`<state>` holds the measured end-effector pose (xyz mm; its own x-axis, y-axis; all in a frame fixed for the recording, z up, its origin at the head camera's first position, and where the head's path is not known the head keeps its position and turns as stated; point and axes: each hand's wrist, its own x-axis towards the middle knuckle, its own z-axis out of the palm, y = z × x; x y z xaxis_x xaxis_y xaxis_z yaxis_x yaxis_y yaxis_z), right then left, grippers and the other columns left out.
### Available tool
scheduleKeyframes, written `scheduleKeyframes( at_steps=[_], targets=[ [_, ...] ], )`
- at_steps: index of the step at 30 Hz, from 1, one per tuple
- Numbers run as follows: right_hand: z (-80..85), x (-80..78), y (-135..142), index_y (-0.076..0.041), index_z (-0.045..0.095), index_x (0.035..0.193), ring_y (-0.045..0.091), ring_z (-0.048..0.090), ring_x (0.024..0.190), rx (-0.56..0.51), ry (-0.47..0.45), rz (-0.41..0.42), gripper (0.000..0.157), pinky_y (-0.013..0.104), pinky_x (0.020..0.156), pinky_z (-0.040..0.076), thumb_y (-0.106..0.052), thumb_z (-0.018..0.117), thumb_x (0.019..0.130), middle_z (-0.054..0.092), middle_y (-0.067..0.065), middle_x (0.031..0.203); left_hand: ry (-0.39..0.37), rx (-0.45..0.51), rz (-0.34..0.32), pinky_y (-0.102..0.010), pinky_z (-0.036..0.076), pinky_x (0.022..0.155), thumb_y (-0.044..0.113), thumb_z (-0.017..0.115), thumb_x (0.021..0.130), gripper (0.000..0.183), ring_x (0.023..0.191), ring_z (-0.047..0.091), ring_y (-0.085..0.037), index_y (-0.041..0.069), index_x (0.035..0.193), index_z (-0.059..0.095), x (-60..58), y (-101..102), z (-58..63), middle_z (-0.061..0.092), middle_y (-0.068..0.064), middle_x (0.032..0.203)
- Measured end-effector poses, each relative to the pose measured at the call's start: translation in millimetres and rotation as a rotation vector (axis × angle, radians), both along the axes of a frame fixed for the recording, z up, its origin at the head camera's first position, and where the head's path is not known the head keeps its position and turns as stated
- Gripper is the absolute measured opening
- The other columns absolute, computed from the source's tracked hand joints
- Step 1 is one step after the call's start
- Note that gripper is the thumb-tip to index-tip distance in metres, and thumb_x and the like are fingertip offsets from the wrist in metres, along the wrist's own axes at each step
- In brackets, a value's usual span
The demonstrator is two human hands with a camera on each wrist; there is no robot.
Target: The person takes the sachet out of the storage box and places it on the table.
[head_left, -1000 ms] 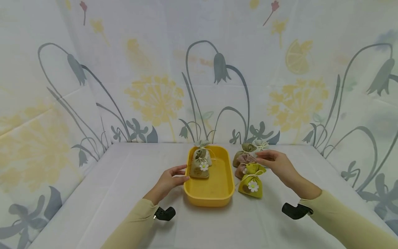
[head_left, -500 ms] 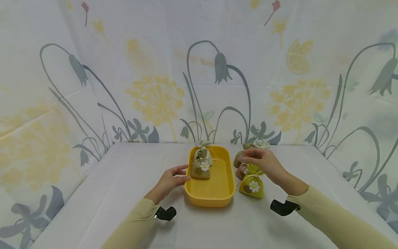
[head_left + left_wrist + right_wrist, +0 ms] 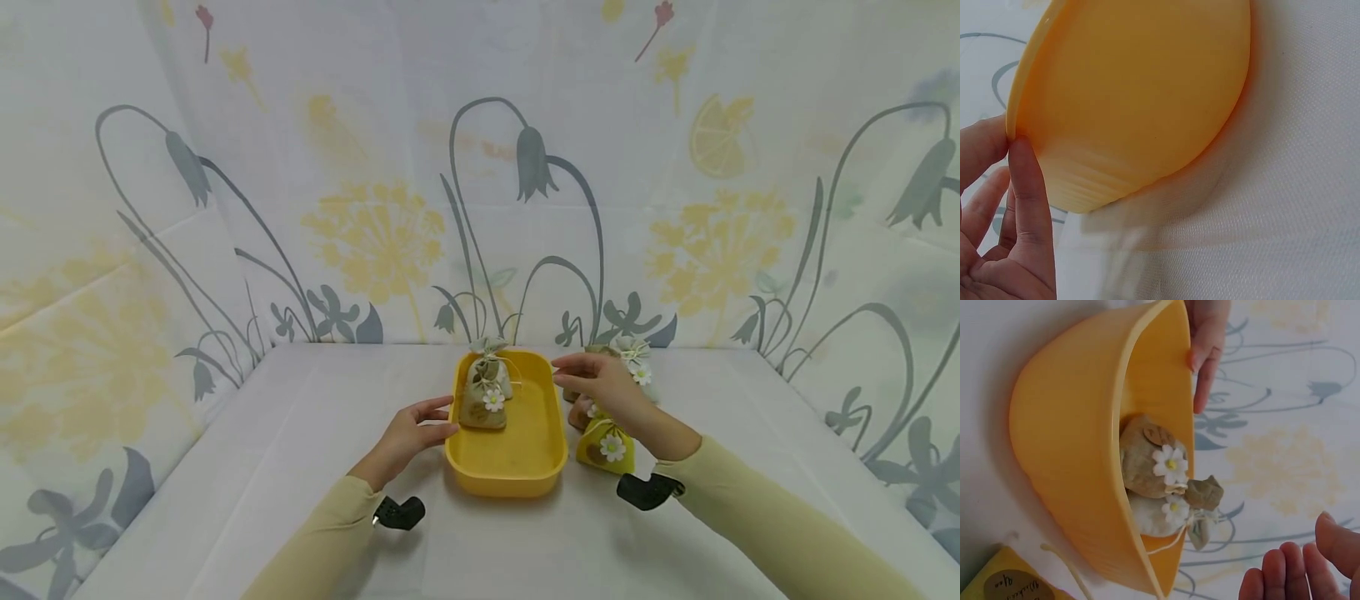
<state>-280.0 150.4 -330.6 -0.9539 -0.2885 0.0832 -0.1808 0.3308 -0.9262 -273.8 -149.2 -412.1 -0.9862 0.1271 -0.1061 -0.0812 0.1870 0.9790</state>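
My left hand (image 3: 408,437) pinches the left rim of a yellow plastic tub (image 3: 517,454) between thumb and fingers. Inside the tub, on its left side, a tan drawstring sachet (image 3: 476,408) with a white flower stands in front of a paler sachet (image 3: 506,383). My right hand (image 3: 615,396) hovers by the tub's right rim, its fingers extended with nothing between them. Below that hand lies a lime-green sachet (image 3: 609,450) with a white flower. Partly covered by the hand are a pinkish-brown sachet (image 3: 580,412) and a white one (image 3: 637,367).
A brown sachet (image 3: 600,350) shows at the back, behind my right hand. The table (image 3: 315,400) has a white cover. A floral-printed cloth (image 3: 375,167) closes off the back and sides. A black device (image 3: 648,492) is strapped at my right wrist.
My right hand has moved left from beside the white sachet, over the group of sachets, to the tub's right rim. My left hand and the tub stay in place.
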Motion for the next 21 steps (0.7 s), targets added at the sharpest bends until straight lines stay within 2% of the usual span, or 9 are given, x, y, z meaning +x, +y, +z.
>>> scheduleKeyframes(
  at_steps=[5, 7, 10, 12, 14, 16, 17, 19, 21],
  targets=[
    [-1.3, -5.9, -8, -0.004, 0.059, 0.119, 0.026, 0.053, 0.095, 0.025, -0.044, -0.024, 0.038, 0.025, 0.059, 0.050, -0.025, 0.065, 0.089, 0.061, 0.011, 0.110, -0.002, -0.002, 0.000, -0.035, 0.053, 0.082, 0.010, 0.071, 0.082, 0.053, 0.094, 0.060, -0.021, 0.006, 0.132, 0.053, -0.7, 0, -0.1, 0.055, -0.014, 0.116],
    [-1.6, -8.8, -12, -0.005, 0.059, 0.119, 0.022, 0.052, 0.084, 0.030, -0.070, -0.032, 0.037, 0.025, 0.051, 0.047, -0.025, 0.064, 0.089, 0.061, 0.011, 0.111, 0.000, 0.000, 0.001, -0.035, 0.053, 0.082, 0.010, 0.072, 0.082, 0.053, 0.095, 0.060, -0.021, 0.006, 0.132, 0.053, -1.0, 0, 0.0, 0.055, -0.014, 0.116],
    [-2.0, -13.8, -17, -0.008, 0.059, 0.120, 0.018, 0.043, 0.061, 0.033, -0.101, -0.036, 0.036, 0.025, 0.043, 0.038, -0.026, 0.064, 0.089, 0.060, 0.011, 0.113, 0.000, 0.005, 0.002, -0.035, 0.053, 0.082, 0.010, 0.072, 0.082, 0.053, 0.094, 0.060, -0.021, 0.006, 0.132, 0.053, -1.3, 0, 0.3, 0.055, -0.014, 0.116],
    [-2.0, -17.0, -22, -0.008, 0.059, 0.120, 0.019, 0.032, 0.055, 0.021, -0.116, -0.031, 0.036, 0.029, 0.043, 0.030, -0.025, 0.064, 0.089, 0.059, 0.012, 0.115, -0.002, 0.004, 0.006, -0.035, 0.053, 0.081, 0.009, 0.072, 0.082, 0.053, 0.094, 0.060, -0.020, 0.006, 0.131, 0.053, -1.4, 0, 0.6, 0.055, -0.014, 0.115],
    [-1.7, -19.9, -26, -0.009, 0.060, 0.120, 0.017, 0.039, 0.060, 0.026, -0.112, -0.031, 0.035, 0.030, 0.052, 0.040, -0.026, 0.064, 0.089, 0.059, 0.010, 0.116, -0.005, 0.003, 0.010, -0.035, 0.053, 0.081, 0.009, 0.072, 0.082, 0.053, 0.093, 0.061, -0.020, 0.007, 0.131, 0.053, -1.4, 0, 1.0, 0.055, -0.014, 0.115],
    [-1.6, -22.7, -31, -0.008, 0.059, 0.121, 0.020, 0.051, 0.075, 0.013, -0.104, -0.029, 0.035, 0.034, 0.072, 0.048, -0.024, 0.064, 0.090, 0.059, 0.009, 0.117, -0.008, 0.000, 0.012, -0.035, 0.053, 0.081, 0.009, 0.072, 0.082, 0.053, 0.093, 0.061, -0.020, 0.007, 0.131, 0.053, -1.6, 0, 1.4, 0.056, -0.013, 0.115],
    [-1.7, -24.1, -33, -0.007, 0.059, 0.121, 0.022, 0.054, 0.087, 0.004, -0.103, -0.027, 0.036, 0.037, 0.084, 0.047, -0.024, 0.064, 0.090, 0.059, 0.010, 0.118, -0.010, -0.002, 0.013, -0.034, 0.053, 0.081, 0.010, 0.072, 0.082, 0.053, 0.093, 0.061, -0.020, 0.007, 0.132, 0.053, -1.5, 0, 1.7, 0.056, -0.013, 0.115],
    [-1.8, -26.5, -37, -0.005, 0.059, 0.122, 0.025, 0.053, 0.108, -0.009, -0.092, -0.014, 0.036, 0.043, 0.100, 0.039, -0.021, 0.063, 0.090, 0.059, 0.011, 0.118, -0.013, -0.003, 0.011, -0.035, 0.053, 0.082, 0.010, 0.072, 0.082, 0.054, 0.093, 0.060, -0.020, 0.007, 0.132, 0.053, -1.5, 1, 1.8, 0.055, -0.014, 0.116],
    [-2.4, -28.8, -42, -0.001, 0.058, 0.121, 0.028, 0.053, 0.109, -0.040, -0.084, -0.003, 0.035, 0.042, 0.098, 0.041, -0.016, 0.062, 0.091, 0.059, 0.013, 0.116, -0.015, -0.006, 0.009, -0.035, 0.053, 0.082, 0.010, 0.072, 0.082, 0.054, 0.093, 0.060, -0.020, 0.006, 0.132, 0.052, -1.2, 1, 1.5, 0.055, -0.014, 0.116]
  ],
)
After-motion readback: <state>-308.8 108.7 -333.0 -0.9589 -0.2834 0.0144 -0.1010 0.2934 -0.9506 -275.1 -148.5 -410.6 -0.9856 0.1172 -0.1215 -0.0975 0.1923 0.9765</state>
